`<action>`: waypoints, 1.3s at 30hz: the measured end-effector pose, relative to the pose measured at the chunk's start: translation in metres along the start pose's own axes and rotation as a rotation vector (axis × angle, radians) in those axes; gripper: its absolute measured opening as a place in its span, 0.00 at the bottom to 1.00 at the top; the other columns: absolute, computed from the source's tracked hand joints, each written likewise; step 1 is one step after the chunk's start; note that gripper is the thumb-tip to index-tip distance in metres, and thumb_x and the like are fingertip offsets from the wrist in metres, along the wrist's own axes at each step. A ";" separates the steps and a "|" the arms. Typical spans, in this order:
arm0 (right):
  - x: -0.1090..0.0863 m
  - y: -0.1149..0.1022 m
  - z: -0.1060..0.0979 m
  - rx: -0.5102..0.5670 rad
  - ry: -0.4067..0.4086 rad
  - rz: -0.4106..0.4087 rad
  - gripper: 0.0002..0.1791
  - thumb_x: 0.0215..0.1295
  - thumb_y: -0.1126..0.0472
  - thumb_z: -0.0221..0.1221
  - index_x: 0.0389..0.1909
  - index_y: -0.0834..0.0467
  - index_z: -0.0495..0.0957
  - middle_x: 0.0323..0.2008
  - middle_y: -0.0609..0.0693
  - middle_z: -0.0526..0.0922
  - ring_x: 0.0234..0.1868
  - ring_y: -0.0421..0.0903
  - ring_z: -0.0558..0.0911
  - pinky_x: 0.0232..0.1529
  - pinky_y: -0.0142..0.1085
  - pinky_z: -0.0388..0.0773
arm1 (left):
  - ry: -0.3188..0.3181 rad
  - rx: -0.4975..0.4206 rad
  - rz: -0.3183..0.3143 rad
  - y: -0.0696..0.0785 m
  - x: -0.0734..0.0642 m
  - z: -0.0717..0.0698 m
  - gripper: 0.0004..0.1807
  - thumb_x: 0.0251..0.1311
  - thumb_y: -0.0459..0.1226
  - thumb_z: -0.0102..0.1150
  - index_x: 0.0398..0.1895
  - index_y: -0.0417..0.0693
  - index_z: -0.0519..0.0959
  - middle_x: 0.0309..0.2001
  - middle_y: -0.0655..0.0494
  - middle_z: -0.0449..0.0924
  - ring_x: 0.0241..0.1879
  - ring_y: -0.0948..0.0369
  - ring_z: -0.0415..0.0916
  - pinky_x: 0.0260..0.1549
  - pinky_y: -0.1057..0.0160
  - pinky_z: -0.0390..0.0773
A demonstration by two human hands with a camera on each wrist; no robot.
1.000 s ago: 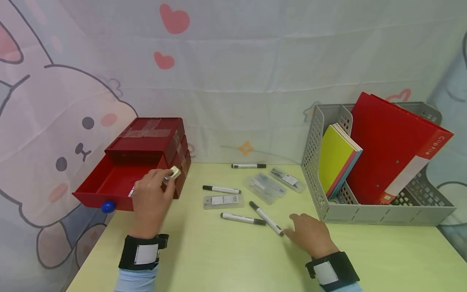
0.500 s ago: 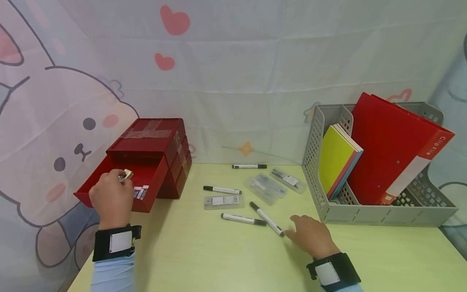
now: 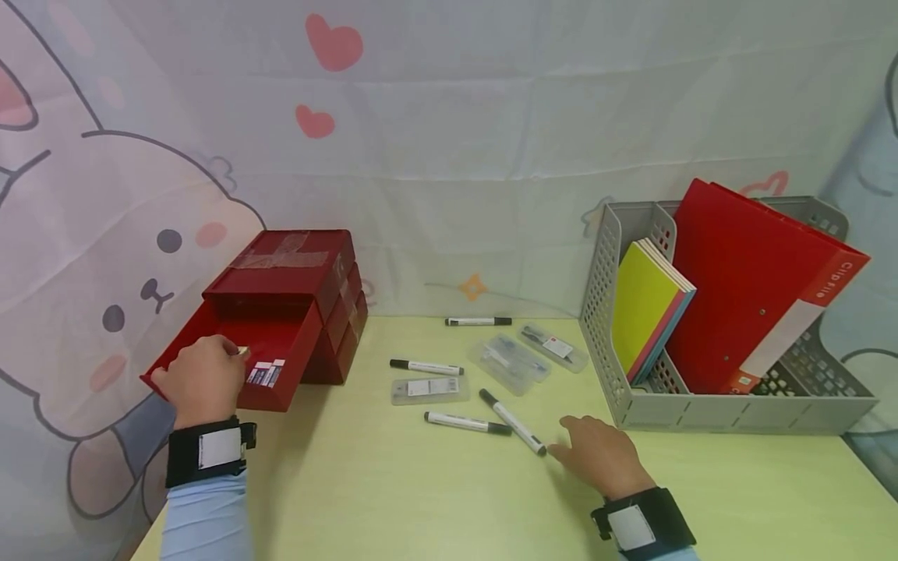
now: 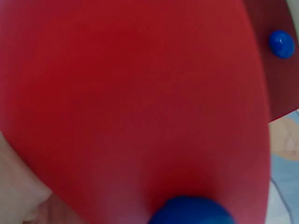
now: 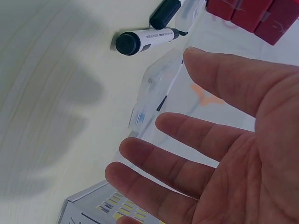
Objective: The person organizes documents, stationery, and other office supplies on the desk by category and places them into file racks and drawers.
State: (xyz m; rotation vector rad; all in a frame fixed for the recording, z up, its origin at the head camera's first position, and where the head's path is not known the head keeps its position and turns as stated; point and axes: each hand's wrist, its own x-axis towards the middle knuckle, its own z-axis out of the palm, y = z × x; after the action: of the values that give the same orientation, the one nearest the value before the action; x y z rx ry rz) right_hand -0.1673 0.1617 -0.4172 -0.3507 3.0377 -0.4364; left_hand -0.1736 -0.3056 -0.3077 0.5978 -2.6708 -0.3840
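Observation:
My left hand reaches over the front of the pulled-out red drawer. Its fingertips hold a small gold-coloured piece, mostly hidden by the fingers. To the right of that hand, small blue-and-white labelled blocks lie inside the drawer. The left wrist view is filled by the drawer front, with a blue knob low down and the edge of the hand at the left. My right hand is relaxed and holds nothing, thumb side near the end of a marker.
More markers and clear plastic cases lie mid-table. The red drawer cabinet stands at the left. At the right, a grey file rack holds a red clip file and coloured notebooks.
My left hand has moved left from beside the cabinet with the gold-coloured piece, then lowered over the open drawer, uncovering the blocks. The right hand has stayed in place.

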 end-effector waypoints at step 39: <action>-0.002 0.002 0.001 -0.002 -0.012 0.015 0.25 0.61 0.53 0.66 0.52 0.68 0.79 0.43 0.62 0.84 0.48 0.62 0.82 0.45 0.57 0.78 | 0.328 -0.276 -0.126 -0.028 -0.071 0.040 0.21 0.70 0.40 0.52 0.56 0.32 0.68 0.51 0.29 0.73 0.45 0.31 0.75 0.44 0.31 0.75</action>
State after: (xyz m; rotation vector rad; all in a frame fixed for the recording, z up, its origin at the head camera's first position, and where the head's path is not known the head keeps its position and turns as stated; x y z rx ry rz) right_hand -0.1660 0.1638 -0.4189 -0.3290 3.0267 -0.4294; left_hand -0.1211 -0.2909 -0.3744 0.6782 -2.2269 -0.6197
